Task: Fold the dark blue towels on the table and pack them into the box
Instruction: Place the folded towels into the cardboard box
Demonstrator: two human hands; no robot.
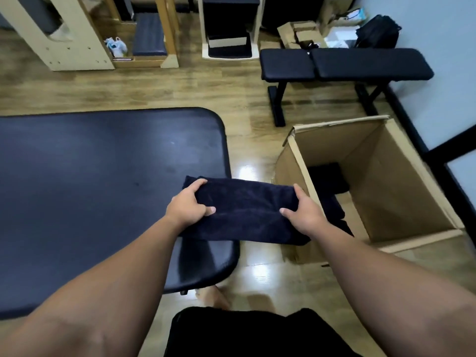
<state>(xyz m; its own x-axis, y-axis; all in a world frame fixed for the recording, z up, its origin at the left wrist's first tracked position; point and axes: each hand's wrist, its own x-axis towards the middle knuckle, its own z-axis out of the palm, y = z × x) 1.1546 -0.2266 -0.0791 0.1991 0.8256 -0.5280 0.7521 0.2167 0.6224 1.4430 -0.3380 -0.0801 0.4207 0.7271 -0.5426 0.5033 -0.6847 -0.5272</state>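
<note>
2 hands, left hand (189,205) and right hand (304,212), grip 1 folded dark blue towel (244,210) beside the open brown cardboard box (401,191), where more dark towels (328,176) already lie.

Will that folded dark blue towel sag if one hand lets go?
Probably: the folded dark blue towel is soft cloth, held at both ends by the left hand and right hand. It looks light, and its pile seems unlikely to slip.

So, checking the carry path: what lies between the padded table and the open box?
In the head view, only bare wooden floor separates the table from the box. Above that gap, both hands hold the folded towel.
</note>
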